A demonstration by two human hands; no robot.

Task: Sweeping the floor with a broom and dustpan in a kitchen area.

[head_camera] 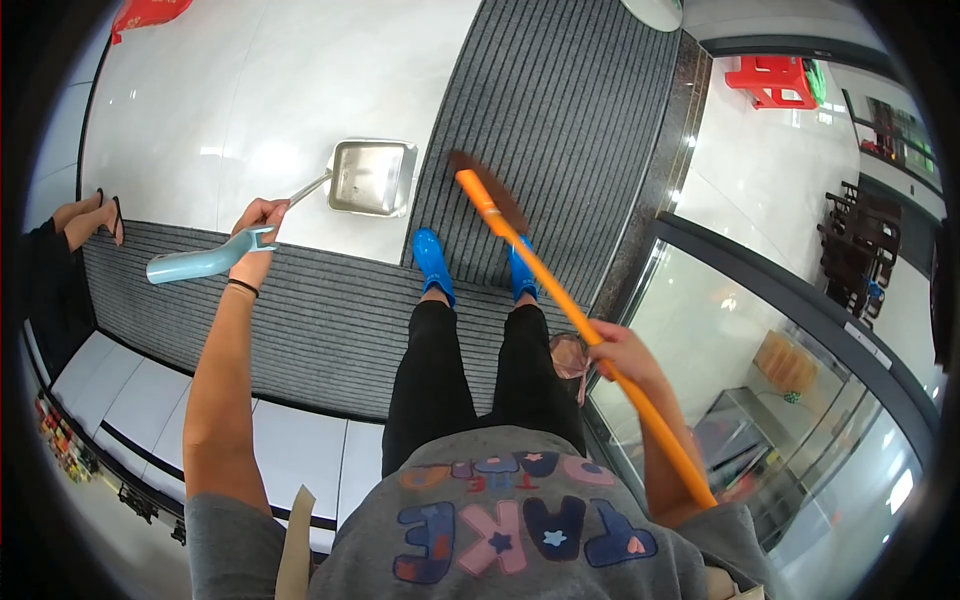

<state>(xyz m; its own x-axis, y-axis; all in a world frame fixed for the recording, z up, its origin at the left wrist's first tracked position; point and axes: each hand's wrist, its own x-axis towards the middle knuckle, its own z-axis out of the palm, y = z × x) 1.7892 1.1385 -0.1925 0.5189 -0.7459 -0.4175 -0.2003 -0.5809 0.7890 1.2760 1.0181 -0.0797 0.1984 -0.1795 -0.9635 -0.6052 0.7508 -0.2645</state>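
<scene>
My left hand [259,225] grips the thin metal handle of a metal dustpan [369,178]. The square pan lies over the white tile floor beside the grey mat's edge. A light-blue curved plastic piece [202,259] with a forked end crosses my left wrist; whether it is joined to the dustpan handle cannot be told. My right hand [626,352] is closed around the orange handle of a broom [551,281]. Its brown bristle head [491,187] is over the ribbed grey mat [555,112], ahead of my blue shoes.
A glass door [720,337] with a dark frame stands on the right. Beyond the threshold are a red plastic stool [772,81] and dark chairs [859,247]. Another person's feet [109,217] are at the left. White cabinets [300,442] run behind me. A pinkish bag [570,356] hangs near my right leg.
</scene>
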